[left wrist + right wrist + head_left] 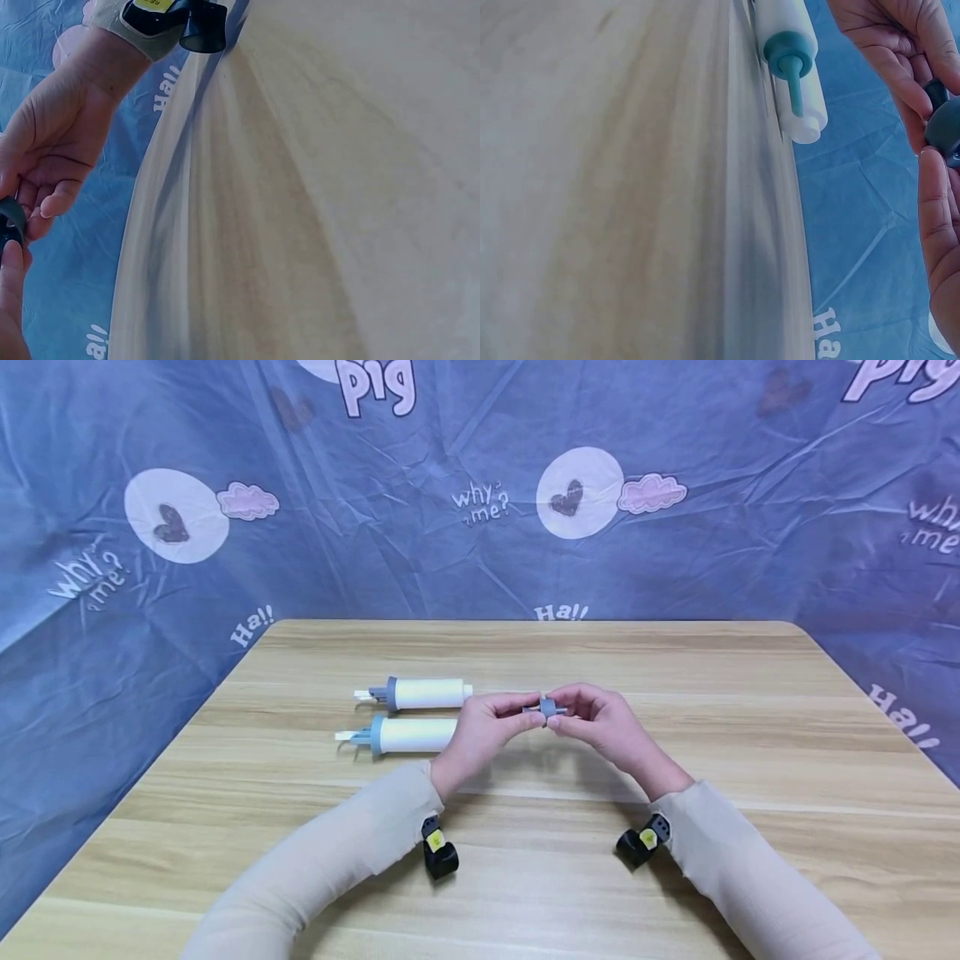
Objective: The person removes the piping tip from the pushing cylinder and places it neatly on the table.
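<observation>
A small grey plastic piece with a rounded body and thin stems is held between both hands above the table. My left hand pinches its left side between thumb and fingers. From the other side my right hand grips it with thumb and fingertips. A ring-like dark rim of the piece shows at the edge of the left wrist view. In the right wrist view its rounded body is partly covered by fingers. Just left of the left hand lies a white cylinder with a light-blue collar, its right end hidden in the head view.
Behind it lies a similar white cylinder with a grey collar. A teal end with a thin nozzle shows in the right wrist view. The wood-grain table meets a blue printed cloth at its back.
</observation>
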A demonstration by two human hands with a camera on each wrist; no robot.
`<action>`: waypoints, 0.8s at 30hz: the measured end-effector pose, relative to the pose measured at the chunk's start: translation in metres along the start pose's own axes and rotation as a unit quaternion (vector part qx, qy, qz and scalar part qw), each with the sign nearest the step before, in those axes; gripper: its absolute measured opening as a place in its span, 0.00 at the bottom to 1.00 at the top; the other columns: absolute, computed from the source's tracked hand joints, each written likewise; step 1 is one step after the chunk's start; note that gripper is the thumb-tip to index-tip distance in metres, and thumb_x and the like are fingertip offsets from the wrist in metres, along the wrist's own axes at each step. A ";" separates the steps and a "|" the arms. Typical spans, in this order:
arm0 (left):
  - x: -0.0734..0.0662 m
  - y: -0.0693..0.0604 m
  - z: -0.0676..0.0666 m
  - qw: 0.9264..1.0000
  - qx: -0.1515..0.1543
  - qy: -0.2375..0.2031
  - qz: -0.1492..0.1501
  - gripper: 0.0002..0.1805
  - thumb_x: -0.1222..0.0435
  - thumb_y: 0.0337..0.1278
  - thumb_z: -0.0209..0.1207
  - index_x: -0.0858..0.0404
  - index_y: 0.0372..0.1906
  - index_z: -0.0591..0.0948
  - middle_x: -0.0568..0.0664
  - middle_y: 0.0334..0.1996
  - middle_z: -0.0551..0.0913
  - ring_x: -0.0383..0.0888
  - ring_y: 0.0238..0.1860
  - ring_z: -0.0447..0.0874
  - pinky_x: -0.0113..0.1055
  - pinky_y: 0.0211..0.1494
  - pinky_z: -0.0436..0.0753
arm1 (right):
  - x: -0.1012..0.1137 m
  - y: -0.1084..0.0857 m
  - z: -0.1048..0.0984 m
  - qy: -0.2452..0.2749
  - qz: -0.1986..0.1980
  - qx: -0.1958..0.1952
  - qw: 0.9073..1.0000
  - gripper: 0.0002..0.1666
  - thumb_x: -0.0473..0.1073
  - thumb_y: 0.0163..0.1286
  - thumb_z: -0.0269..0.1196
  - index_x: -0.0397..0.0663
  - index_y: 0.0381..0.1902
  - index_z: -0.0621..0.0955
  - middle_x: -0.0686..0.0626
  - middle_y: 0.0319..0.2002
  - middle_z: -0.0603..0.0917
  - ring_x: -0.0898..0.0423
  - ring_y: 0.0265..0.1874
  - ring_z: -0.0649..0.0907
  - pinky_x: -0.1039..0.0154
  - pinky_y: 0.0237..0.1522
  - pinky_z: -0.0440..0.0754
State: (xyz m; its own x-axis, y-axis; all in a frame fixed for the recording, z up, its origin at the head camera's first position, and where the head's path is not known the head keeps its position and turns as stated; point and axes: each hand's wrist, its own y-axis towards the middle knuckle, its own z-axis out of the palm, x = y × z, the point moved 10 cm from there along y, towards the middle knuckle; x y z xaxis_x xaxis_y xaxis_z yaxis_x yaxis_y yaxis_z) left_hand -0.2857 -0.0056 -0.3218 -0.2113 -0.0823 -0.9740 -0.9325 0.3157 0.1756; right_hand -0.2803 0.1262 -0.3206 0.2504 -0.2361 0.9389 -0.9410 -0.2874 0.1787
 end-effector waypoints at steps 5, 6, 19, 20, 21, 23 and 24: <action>-0.005 0.003 0.003 1.000 0.000 0.000 -0.002 0.20 0.61 0.49 0.66 0.61 0.49 0.82 0.51 0.45 0.84 0.39 0.45 0.83 0.30 0.47 0.81 | 0.005 0.001 -0.005 0.010 -0.010 -0.003 1.000 0.18 0.35 0.59 0.64 0.32 0.47 0.77 0.57 0.34 0.82 0.62 0.29 0.81 0.67 0.35 0.82; -0.006 0.004 0.003 1.000 0.001 -0.001 -0.004 0.20 0.61 0.49 0.66 0.61 0.49 0.82 0.50 0.45 0.84 0.39 0.45 0.83 0.29 0.48 0.81 | 0.005 0.001 -0.006 0.013 -0.010 -0.005 1.000 0.18 0.35 0.59 0.64 0.32 0.47 0.77 0.57 0.34 0.82 0.62 0.29 0.81 0.67 0.35 0.83; -0.017 0.020 0.013 1.000 0.002 -0.015 0.005 0.18 0.63 0.48 0.67 0.61 0.47 0.83 0.51 0.43 0.85 0.38 0.42 0.84 0.30 0.45 0.82 | 0.015 0.000 -0.024 0.032 -0.013 -0.015 0.999 0.15 0.37 0.61 0.64 0.39 0.46 0.77 0.60 0.37 0.83 0.62 0.30 0.84 0.65 0.36 0.84; -0.017 0.021 0.013 1.000 0.003 -0.015 0.007 0.18 0.63 0.48 0.67 0.62 0.47 0.83 0.51 0.43 0.85 0.39 0.41 0.84 0.30 0.45 0.82 | 0.016 0.000 -0.026 0.034 -0.014 -0.017 0.999 0.14 0.37 0.61 0.64 0.42 0.45 0.78 0.60 0.36 0.83 0.62 0.30 0.84 0.65 0.35 0.84; -0.018 0.022 0.014 1.000 0.003 -0.015 0.011 0.18 0.64 0.48 0.67 0.62 0.47 0.83 0.51 0.43 0.85 0.39 0.41 0.84 0.30 0.45 0.82 | 0.016 0.000 -0.028 0.035 -0.017 -0.020 0.999 0.12 0.37 0.61 0.64 0.44 0.44 0.78 0.59 0.36 0.83 0.62 0.30 0.84 0.65 0.35 0.84; -0.019 0.024 0.014 1.000 0.005 -0.013 0.013 0.18 0.64 0.48 0.67 0.64 0.47 0.83 0.53 0.43 0.85 0.40 0.42 0.84 0.30 0.46 0.82 | 0.017 -0.001 -0.033 0.041 -0.023 -0.027 0.999 0.12 0.36 0.61 0.64 0.46 0.43 0.79 0.59 0.36 0.83 0.62 0.30 0.83 0.65 0.35 0.84; -0.018 0.025 0.014 1.000 0.007 -0.014 0.012 0.18 0.64 0.48 0.67 0.64 0.47 0.83 0.55 0.44 0.85 0.41 0.42 0.84 0.30 0.46 0.82 | 0.018 -0.001 -0.035 0.046 -0.026 -0.031 0.998 0.11 0.35 0.60 0.64 0.47 0.42 0.79 0.59 0.36 0.83 0.62 0.29 0.83 0.66 0.35 0.84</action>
State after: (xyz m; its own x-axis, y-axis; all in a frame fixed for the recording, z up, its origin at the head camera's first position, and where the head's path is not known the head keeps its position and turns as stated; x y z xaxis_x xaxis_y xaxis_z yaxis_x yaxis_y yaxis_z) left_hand -0.3016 0.0168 -0.3016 -0.2253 -0.0487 -0.9731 -0.9233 0.3296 0.1973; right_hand -0.2829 0.1553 -0.2938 0.2798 -0.1363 0.9503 -0.9405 -0.2378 0.2428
